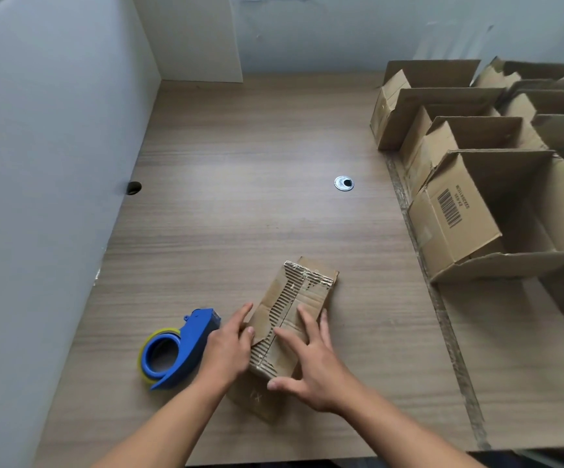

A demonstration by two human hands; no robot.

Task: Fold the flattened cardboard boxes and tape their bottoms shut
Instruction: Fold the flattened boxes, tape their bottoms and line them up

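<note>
I'm pressing my left hand (228, 349) and right hand (311, 363), fingers spread, on the small torn brown cardboard box (294, 298); lifting one leftward for the blue plastic tape dispenser (176, 349) is probably risking flaps springing open.

One view, head-worn, wide-angle. Lens sits above the near edge of the wooden desk (240, 146), facing forward and steeply down. Both forearms (172, 417) enter from the bottom edge; left hand (228, 349) and right hand (311, 366) lie close to the lens, low centre. Grey partition (37, 163) fills the left side, rear wall (341, 35) the top, open boxes (459, 211) the right. Desk's far edge meets the wall high in frame. Straight edges bow toward the corners.
</note>
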